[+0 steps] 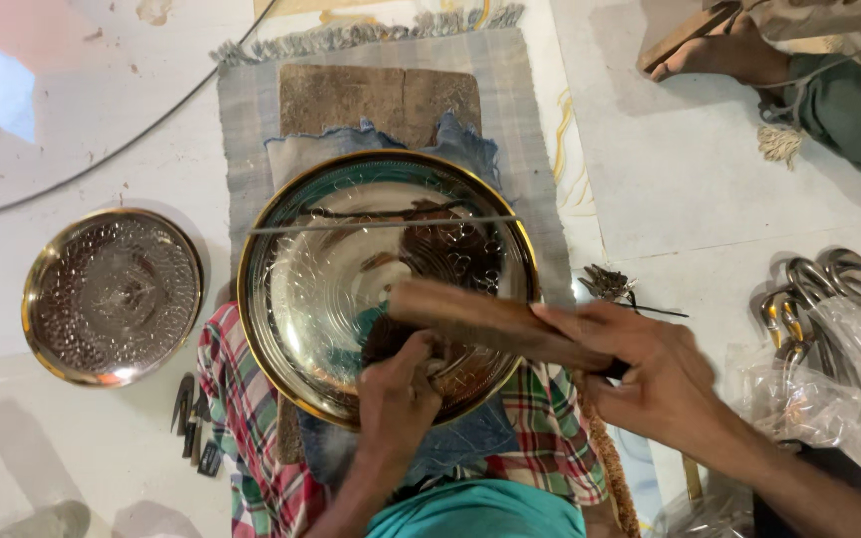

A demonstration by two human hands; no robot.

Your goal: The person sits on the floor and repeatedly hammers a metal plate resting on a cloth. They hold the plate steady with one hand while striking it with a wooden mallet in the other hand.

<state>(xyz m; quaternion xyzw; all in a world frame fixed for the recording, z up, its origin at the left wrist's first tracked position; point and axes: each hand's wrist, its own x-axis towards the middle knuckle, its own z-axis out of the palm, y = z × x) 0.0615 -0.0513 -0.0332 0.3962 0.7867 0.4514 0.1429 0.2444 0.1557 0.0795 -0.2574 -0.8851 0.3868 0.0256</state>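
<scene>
A large shiny engraved metal bowl (pixel 321 269) with a brass rim rests on blue cloth over a wooden block (pixel 376 100). My left hand (pixel 396 394) presses a small tool against the bowl's inner surface near its front rim; the tool's tip is hidden by my fingers. My right hand (pixel 650 369) grips a brown wooden mallet (pixel 480 317) held across the bowl just above my left hand. A thin straight metal strip (pixel 381 223) lies across the bowl's far half.
A smaller engraved metal bowl (pixel 112 296) sits on the floor at left, with several small dark chisels (pixel 194 423) near it. Curved metal pieces (pixel 814 294) and a plastic bag (pixel 829 384) lie at right. Another person's foot (pixel 719 52) is at top right.
</scene>
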